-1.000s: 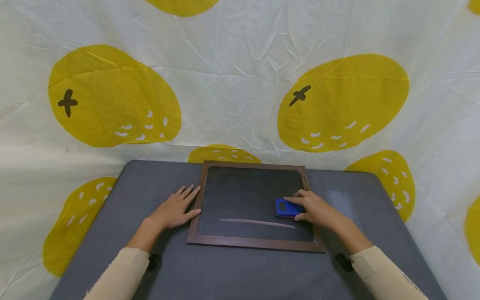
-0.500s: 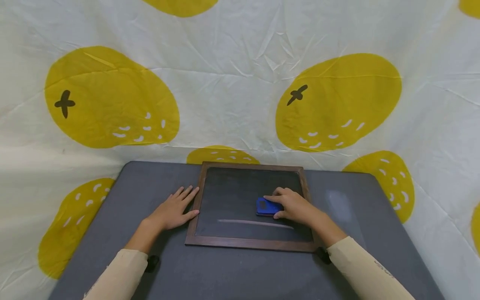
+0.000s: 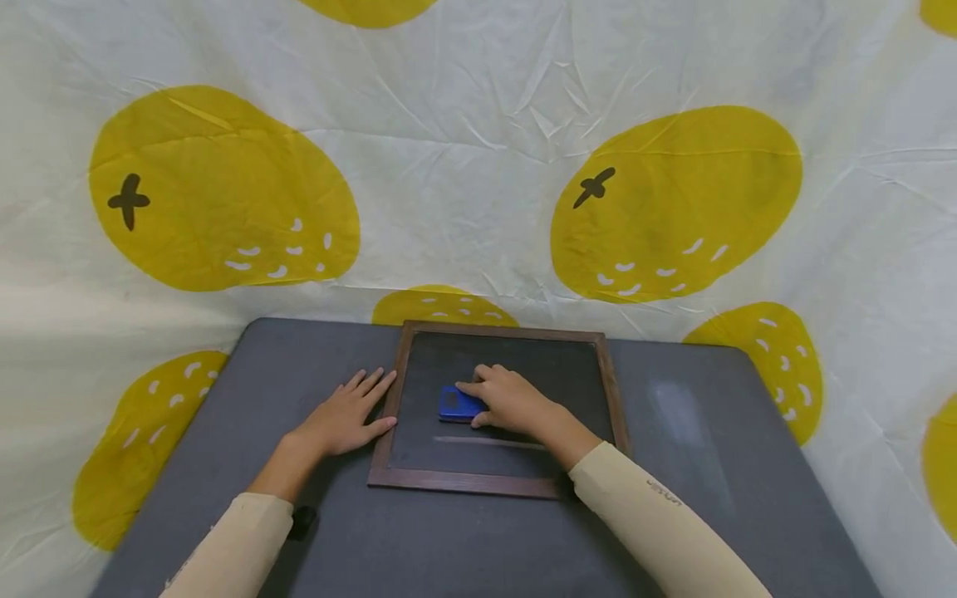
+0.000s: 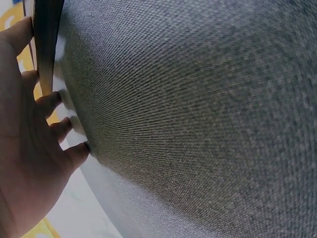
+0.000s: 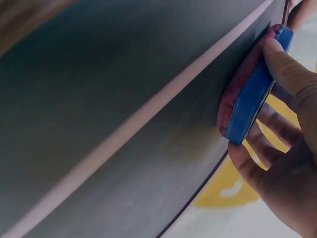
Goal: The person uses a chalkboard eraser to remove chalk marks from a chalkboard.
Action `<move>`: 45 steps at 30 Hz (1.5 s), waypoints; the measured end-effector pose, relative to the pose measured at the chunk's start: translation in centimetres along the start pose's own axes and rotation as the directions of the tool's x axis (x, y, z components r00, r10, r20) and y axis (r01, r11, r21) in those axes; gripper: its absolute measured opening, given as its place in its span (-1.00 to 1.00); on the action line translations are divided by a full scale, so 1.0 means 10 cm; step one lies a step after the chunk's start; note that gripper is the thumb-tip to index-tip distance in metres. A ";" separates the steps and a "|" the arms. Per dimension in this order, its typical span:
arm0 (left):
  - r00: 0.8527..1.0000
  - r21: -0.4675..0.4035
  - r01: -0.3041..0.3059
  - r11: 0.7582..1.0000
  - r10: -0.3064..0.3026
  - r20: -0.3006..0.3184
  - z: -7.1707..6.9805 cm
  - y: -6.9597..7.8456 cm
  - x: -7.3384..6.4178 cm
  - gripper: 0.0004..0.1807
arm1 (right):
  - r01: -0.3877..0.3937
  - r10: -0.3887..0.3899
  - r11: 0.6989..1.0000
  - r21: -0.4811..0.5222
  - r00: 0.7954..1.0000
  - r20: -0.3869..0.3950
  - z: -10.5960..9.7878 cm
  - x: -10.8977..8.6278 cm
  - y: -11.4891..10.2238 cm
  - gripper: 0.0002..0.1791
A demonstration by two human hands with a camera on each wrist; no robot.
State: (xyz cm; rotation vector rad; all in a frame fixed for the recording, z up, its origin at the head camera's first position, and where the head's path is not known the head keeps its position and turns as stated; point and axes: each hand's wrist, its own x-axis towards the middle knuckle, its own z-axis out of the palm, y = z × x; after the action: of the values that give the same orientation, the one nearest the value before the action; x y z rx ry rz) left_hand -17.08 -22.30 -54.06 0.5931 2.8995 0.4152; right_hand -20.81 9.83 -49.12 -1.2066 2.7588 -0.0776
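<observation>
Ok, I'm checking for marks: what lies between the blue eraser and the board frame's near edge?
A pale line on the dark board; the head and right wrist views both show it.

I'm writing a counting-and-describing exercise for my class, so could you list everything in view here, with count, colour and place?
Chalkboard: one, blackish, on the table
Frame: one, brown, around the chalkboard
Eraser: one, blue with a reddish pad, on the chalkboard
Chalk line: one, pale pinkish, on the chalkboard, nearer the person than the eraser
Table: one, dark grey, beneath the chalkboard
Backdrop: one, white, behind the table
Fruit shapes: eight in the head view, some cut off, yellow, on the backdrop
Sleeves: two, cream, on the forearms
Left hand: one, touching the frame's left side
Right hand: one, holding the eraser
</observation>
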 end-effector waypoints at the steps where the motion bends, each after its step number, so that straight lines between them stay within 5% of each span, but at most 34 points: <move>1: 1.000 0.005 0.002 1.000 -0.002 0.001 0.00 0.00 0.00 -0.11 | 0.001 -0.001 1.000 -0.022 1.000 0.002 0.00 0.05 -0.04 -0.22; 8: 1.000 0.015 0.009 1.000 -0.009 0.020 -0.04 0.07 0.05 -0.11 | -0.008 0.011 0.995 -0.101 1.000 0.023 -0.02 0.37 -0.30 -0.22; 16: 1.000 0.000 -0.013 1.000 0.013 0.008 -0.06 0.11 0.04 -0.12 | -0.049 0.055 0.993 -0.111 0.997 0.045 -0.03 0.50 -0.43 -0.20; 36: 1.000 0.000 0.010 1.000 -0.010 0.010 -0.04 0.08 -0.01 -0.12 | -0.020 0.030 0.996 -0.088 0.993 0.112 -0.07 0.53 -0.43 -0.23; 45: 1.000 0.007 0.022 1.000 -0.022 0.019 -0.03 0.07 -0.03 -0.11 | -0.009 0.010 1.000 -0.011 0.994 0.108 -0.04 0.38 -0.32 -0.24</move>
State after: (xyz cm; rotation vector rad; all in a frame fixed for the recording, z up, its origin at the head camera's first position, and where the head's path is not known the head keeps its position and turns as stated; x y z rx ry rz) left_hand -16.60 -21.82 -53.54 0.5623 2.8876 0.3948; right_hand -21.06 4.88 -48.75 -1.1640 2.6748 0.0029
